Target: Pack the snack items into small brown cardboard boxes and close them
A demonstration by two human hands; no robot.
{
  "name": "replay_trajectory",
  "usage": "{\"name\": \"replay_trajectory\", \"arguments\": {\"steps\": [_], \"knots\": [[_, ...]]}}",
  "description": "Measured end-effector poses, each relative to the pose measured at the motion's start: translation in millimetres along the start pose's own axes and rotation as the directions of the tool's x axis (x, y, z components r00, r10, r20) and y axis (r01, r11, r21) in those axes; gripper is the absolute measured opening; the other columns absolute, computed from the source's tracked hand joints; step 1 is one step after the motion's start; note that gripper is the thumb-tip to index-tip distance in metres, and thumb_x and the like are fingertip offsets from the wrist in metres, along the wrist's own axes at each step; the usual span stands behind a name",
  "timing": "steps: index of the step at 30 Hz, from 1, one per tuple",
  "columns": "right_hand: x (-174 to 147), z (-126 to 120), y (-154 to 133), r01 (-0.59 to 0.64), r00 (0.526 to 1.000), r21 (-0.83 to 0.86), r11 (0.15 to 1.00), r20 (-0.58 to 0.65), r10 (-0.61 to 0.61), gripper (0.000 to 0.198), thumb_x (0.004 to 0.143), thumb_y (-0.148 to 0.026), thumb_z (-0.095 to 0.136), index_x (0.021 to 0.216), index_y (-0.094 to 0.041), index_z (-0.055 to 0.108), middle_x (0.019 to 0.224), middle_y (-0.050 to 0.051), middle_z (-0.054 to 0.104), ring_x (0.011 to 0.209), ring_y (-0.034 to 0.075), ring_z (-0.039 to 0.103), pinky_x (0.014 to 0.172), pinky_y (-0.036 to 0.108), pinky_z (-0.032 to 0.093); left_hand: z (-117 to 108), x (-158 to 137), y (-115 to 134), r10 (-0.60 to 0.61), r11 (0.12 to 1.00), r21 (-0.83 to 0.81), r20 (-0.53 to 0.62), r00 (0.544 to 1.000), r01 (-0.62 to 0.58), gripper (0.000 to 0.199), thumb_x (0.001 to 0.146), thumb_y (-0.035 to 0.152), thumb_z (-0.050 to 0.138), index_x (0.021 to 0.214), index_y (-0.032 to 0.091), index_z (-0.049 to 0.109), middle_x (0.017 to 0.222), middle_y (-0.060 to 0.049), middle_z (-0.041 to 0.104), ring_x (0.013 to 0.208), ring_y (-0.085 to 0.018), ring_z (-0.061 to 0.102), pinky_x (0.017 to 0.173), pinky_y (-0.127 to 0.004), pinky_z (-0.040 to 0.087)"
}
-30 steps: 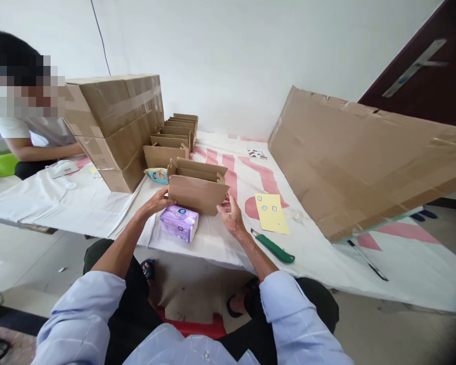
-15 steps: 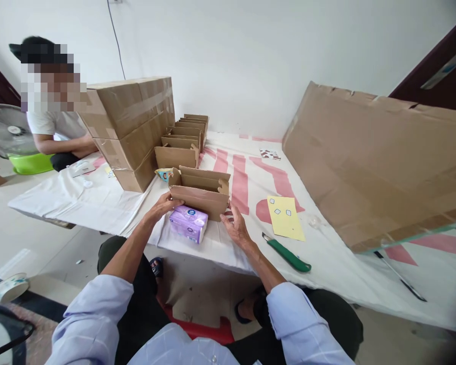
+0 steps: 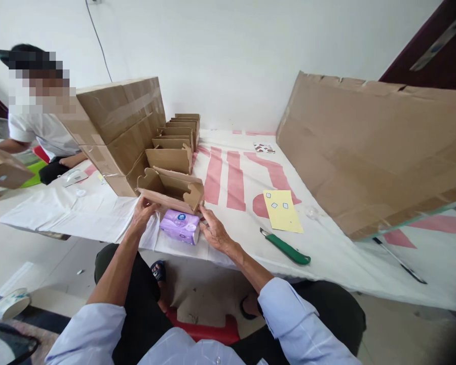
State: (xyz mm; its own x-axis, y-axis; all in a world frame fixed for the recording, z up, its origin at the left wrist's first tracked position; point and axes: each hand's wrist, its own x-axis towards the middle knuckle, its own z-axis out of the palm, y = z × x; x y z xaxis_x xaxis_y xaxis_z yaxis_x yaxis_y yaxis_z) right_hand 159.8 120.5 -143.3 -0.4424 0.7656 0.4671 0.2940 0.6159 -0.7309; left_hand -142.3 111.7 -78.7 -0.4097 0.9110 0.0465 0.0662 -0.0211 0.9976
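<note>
A small open-topped cardboard box [image 3: 166, 198] tilts toward me above the table, between my two hands. My left hand [image 3: 141, 219] grips its lower left corner, with the fingers partly hidden beneath. At the lower right corner, my right hand [image 3: 216, 232] has its fingertips against the cardboard. Just below the box, a purple pack of tissues [image 3: 179, 226] lies at the table edge, between my wrists. To the right of my right hand are a green-handled utility knife [image 3: 289, 249] and a yellow sheet with small stickers [image 3: 283, 210].
Similar open boxes [image 3: 169, 159] stand in a row behind, beside a tall wall of taped cartons [image 3: 114, 126]. A large cardboard panel [image 3: 372, 157] leans at right. A black rod [image 3: 399, 259] lies under its edge. On the left sits a co-worker [image 3: 49, 134] with a carton [image 3: 7, 167].
My hands have moved left with the box, lifting and tilting it over the spot where a small snack packet showed. The co-worker has brought a carton into view at left.
</note>
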Motion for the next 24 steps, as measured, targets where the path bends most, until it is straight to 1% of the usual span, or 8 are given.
{"name": "replay_trajectory", "arguments": {"steps": [4,7,11,14,16,19,22,24], "knots": [[11,10,-6,0.058,0.998,-0.029,0.998,0.013,-0.058,0.075,0.101,-0.015,0.055,0.172,-0.034,0.039,0.146,0.010,0.065,0.136,0.028,0.064,0.120,0.051,0.055,-15,-3,-7,-0.012,1.000,-0.023,-0.084,0.996,0.010,0.052,0.053,0.037,0.085,0.097,0.022,0.064,0.098,-0.001,0.068,0.091,-0.022,0.067,0.076,-0.032,0.052],[20,11,-7,0.072,0.997,-0.034,0.997,0.041,-0.071,0.072,0.102,-0.014,0.054,0.170,-0.031,0.041,0.146,0.010,0.066,0.137,0.027,0.065,0.119,0.048,0.056,-19,-3,-14,0.012,0.999,-0.034,-0.149,0.989,-0.017,0.052,0.053,0.038,0.087,0.097,0.022,0.062,0.096,0.000,0.067,0.089,-0.021,0.067,0.075,-0.030,0.052],[28,11,-6,0.091,0.994,-0.017,0.996,0.059,-0.090,0.068,0.101,-0.011,0.053,0.168,-0.025,0.045,0.146,0.012,0.067,0.133,0.026,0.068,0.117,0.045,0.057,-15,1,-31,0.035,0.999,-0.002,-0.190,0.981,-0.036,0.057,0.054,0.034,0.088,0.102,0.024,0.059,0.098,0.000,0.066,0.091,-0.020,0.068,0.077,-0.031,0.054],[28,12,-4,0.098,0.994,0.025,0.995,0.055,-0.099,0.066,0.102,-0.010,0.052,0.167,-0.020,0.046,0.145,0.014,0.067,0.134,0.027,0.067,0.118,0.046,0.056,-9,2,-47,0.054,0.998,0.029,-0.219,0.974,-0.049,0.064,0.054,0.035,0.085,0.111,0.024,0.057,0.108,-0.003,0.068,0.098,-0.024,0.070,0.085,-0.036,0.057],[25,13,-3,0.083,0.995,0.067,0.994,0.048,-0.086,0.065,0.103,-0.012,0.053,0.167,-0.021,0.047,0.146,0.014,0.067,0.136,0.027,0.066,0.119,0.046,0.056,-8,1,-58,0.101,0.994,0.070,-0.239,0.966,-0.087,0.072,0.054,0.038,0.085,0.118,0.026,0.054,0.119,-0.007,0.067,0.107,-0.026,0.069,0.091,-0.039,0.058],[20,16,-2,0.048,0.997,0.139,0.989,0.055,-0.056,0.062,0.104,-0.014,0.052,0.166,-0.022,0.049,0.149,0.014,0.066,0.137,0.028,0.066,0.120,0.046,0.055,-11,-2,-70,0.195,0.974,0.172,-0.317,0.928,-0.146,0.080,0.054,0.041,0.085,0.124,0.030,0.048,0.133,-0.010,0.061,0.119,-0.029,0.067,0.096,-0.043,0.060],[17,19,-1,0.033,0.997,0.203,0.979,0.058,-0.045,0.060,0.105,-0.014,0.049,0.165,-0.023,0.051,0.155,0.012,0.064,0.143,0.028,0.063,0.123,0.047,0.052,-15,-7,-75,0.237,0.951,0.281,-0.408,0.882,-0.126,0.067,0.057,0.041,0.083,0.113,0.031,0.049,0.122,-0.007,0.064,0.114,-0.030,0.068,0.093,-0.046,0.061],[18,20,0,0.027,0.998,0.240,0.970,0.051,-0.041,0.060,0.105,-0.014,0.049,0.164,-0.025,0.052,0.160,0.010,0.063,0.148,0.027,0.060,0.126,0.048,0.050,-14,-12,-75,0.228,0.941,0.323,-0.390,0.892,-0.100,0.054,0.057,0.038,0.081,0.103,0.030,0.054,0.106,-0.003,0.067,0.101,-0.029,0.070,0.090,-0.047,0.061]]}}
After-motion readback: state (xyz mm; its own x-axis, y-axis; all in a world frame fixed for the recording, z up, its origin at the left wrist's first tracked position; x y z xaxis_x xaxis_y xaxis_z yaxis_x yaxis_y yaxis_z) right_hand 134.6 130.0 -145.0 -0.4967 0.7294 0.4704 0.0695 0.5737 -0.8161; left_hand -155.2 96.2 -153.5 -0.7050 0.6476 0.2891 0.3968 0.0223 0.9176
